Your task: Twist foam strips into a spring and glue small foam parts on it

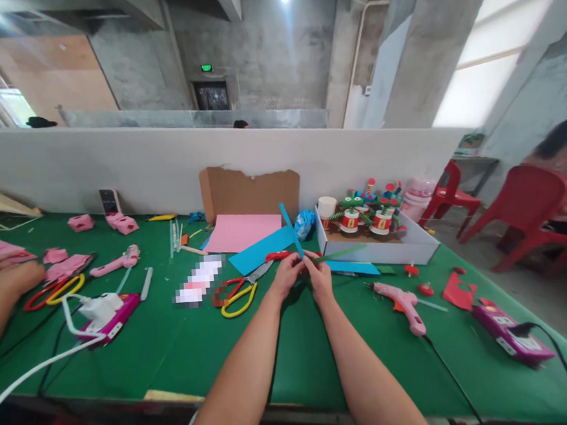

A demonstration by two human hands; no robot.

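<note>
Over the middle of the table, my left hand (289,275) and my right hand (320,276) meet with fingertips pinched together. A narrow blue paper strip (291,228) rises from between them, tilted to the left. From beside my right fingers a green paper strip (342,254) points right. Fingers hide where the two strips meet. Just left of my left hand lie scissors (241,299) with yellow and red handles. A blue paper sheet (261,249) and a pink sheet (246,231) lie beyond my hands, and another blue piece (353,268) lies to the right.
A white box (383,251) at the back right holds several cup figures. Right of my hands are a pink glue gun (404,304), red scraps (458,291) and a purple power strip (513,335). Another person's hand (16,283) is at the left, near another glue gun (117,262).
</note>
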